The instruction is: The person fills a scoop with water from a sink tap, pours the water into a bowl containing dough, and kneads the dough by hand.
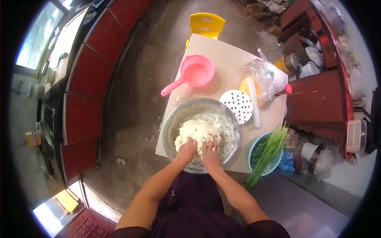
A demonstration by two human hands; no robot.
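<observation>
A wide metal bowl stands at the table's near edge, its inner wall smeared with flour. In it lies a pale, lumpy mass of dough. My left hand is closed on the near left side of the dough, fingers curled in. Beside it, my right hand grips the dough's near right side, its fingers sunk in and coated with bits of it. The fingertips of both hands are partly hidden by the dough.
On the table are a pink dipper, a white plate with black dots, a white rolling pin and plastic bags. A blue-green basket holds long green stalks. A yellow chair stands behind.
</observation>
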